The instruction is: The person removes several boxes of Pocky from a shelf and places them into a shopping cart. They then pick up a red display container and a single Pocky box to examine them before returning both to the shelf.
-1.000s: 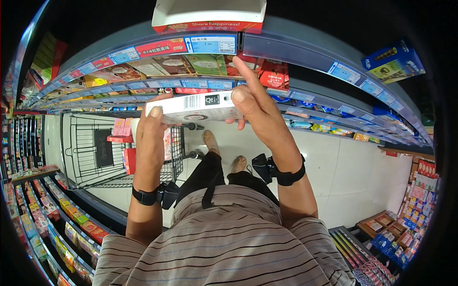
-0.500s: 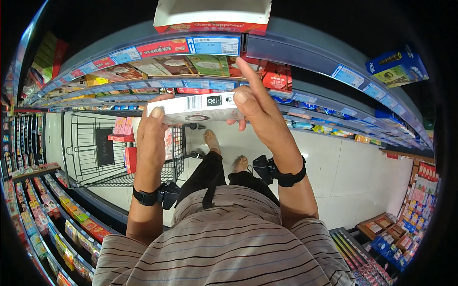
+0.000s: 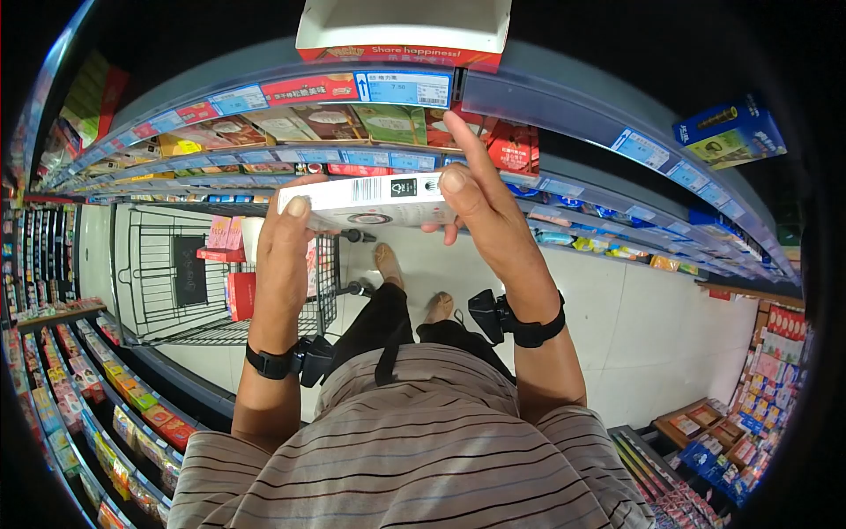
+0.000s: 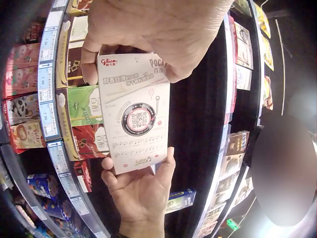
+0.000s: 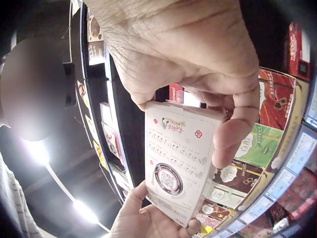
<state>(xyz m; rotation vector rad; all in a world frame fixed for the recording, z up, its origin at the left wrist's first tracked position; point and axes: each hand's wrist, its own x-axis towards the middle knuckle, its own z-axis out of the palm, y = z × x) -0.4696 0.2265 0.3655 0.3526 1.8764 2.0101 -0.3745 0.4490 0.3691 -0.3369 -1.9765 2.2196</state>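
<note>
Both hands hold a flat white Pocky biscuit box (image 3: 370, 191) by its two ends, in front of the shelves. My left hand (image 3: 284, 242) grips the left end, thumb on the near edge. At the other end my right hand (image 3: 489, 220) pinches the box with its thumb, while the index finger points out straight past it. A printed face with a round QR code (image 4: 138, 119) fills the middle of the left wrist view. The right wrist view shows the same face of the box (image 5: 176, 153), its narrow edge beside the curled fingers.
Shelves with blue price tags (image 3: 404, 88) and rows of snack boxes (image 3: 388, 122) run across in front. A white-and-red display box (image 3: 401, 51) stands on top. On the left is a wire shopping cart (image 3: 145, 278) holding pink packs (image 3: 226, 234). More shelving (image 3: 132, 388) lies behind left.
The hands keep the same hold on the box, which sits slightly farther right in the head view. The upper shelf and display box have also shifted a little right in that view.
</note>
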